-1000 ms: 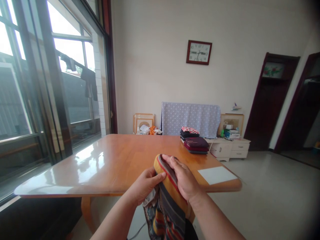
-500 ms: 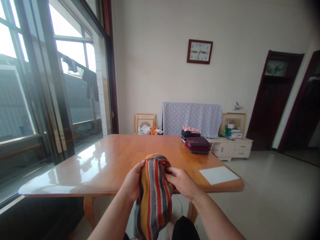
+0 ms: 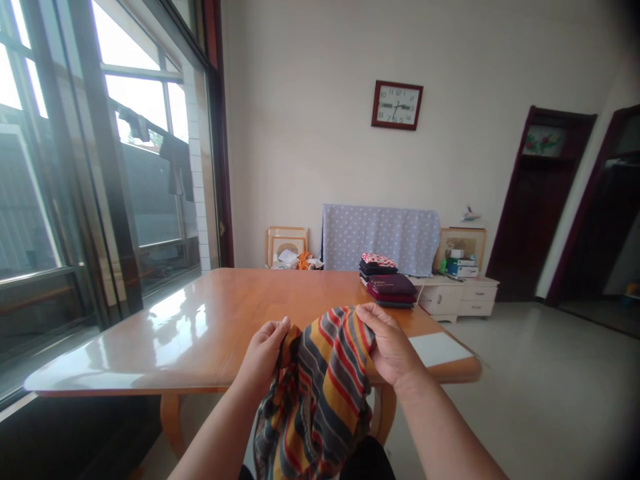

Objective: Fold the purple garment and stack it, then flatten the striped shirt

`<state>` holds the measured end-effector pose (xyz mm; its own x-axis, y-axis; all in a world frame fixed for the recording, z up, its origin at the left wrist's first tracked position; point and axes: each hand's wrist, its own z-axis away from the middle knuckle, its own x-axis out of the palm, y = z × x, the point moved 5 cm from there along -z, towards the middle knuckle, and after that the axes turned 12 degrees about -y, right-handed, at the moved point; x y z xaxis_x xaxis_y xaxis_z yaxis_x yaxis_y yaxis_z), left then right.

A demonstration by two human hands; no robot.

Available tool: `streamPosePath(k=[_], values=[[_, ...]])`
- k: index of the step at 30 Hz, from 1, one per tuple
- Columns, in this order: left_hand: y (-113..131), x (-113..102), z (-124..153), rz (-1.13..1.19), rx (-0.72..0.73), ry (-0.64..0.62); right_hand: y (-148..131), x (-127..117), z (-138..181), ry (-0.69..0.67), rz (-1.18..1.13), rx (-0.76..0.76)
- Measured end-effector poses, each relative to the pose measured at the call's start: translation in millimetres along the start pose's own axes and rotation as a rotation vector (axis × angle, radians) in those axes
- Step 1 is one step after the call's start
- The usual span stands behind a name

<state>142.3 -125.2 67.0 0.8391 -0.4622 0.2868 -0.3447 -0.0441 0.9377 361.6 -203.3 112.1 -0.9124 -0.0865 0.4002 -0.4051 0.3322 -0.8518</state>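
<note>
A striped cloth (image 3: 327,373) in yellow, red, grey and dark blue hangs loosely between my hands, in front of the table's near edge. My left hand (image 3: 265,353) pinches its upper left corner between thumb and fingers. Higher up on the other side, my right hand (image 3: 393,343) grips the top right edge. Folds run down from both grips, and the lower part droops toward my lap. Whether the cloth is a garment or a scarf I cannot tell.
The glossy wooden table (image 3: 250,307) spreads out ahead. Folded clothes (image 3: 393,287) are stacked at its far right, and a white sheet (image 3: 437,348) lies near the right corner. Behind stand a white cabinet (image 3: 473,297) and something draped with a dotted blue cloth (image 3: 380,237). Windows line the left.
My right hand has moved up and right, drawing the striped cloth wider. Its stripes, upright before, now run slanted, and the cloth hangs in looser folds. My left hand has shifted only slightly.
</note>
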Motion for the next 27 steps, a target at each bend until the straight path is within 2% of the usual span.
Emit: streamPosePath(k=[2, 5, 7, 10, 13, 15, 19, 24, 27], values=[[4.4, 16.7, 5.7, -0.057, 0.018, -0.104, 1.2, 7.3, 0.6, -0.005, 0.019, -0.008], [7.4, 49.3, 13.6, -0.109, 0.041, -0.335, 4.5, 23.4, 2.3, -0.062, 0.050, -0.001], [5.3, 63.6, 15.3, -0.120, 0.045, -0.410, 4.9, 33.2, 3.5, -0.107, 0.089, -0.004], [-3.1, 63.5, 10.2, 0.000, -0.015, -0.347, 3.0, 37.8, 3.9, -0.159, 0.145, -0.030], [-11.3, 47.6, 3.6, 0.237, -0.110, -0.196, 2.6, 22.9, 2.8, -0.087, 0.228, -0.055], [-15.2, 39.2, 2.0, 0.374, -0.201, -0.145, 4.6, 9.6, 2.5, -0.022, 0.330, -0.056], [-16.3, 36.1, 3.1, 0.524, -0.352, -0.180, 7.8, 0.4, 6.7, 0.012, 0.594, -0.120], [-11.7, 41.1, 3.8, 0.575, -0.350, -0.260, 28.6, 15.9, 12.3, -0.202, 0.920, -0.015], [-14.0, 38.1, 3.1, 0.517, -0.338, -0.238, 32.2, 12.5, 9.9, -0.141, 1.024, -0.042]])
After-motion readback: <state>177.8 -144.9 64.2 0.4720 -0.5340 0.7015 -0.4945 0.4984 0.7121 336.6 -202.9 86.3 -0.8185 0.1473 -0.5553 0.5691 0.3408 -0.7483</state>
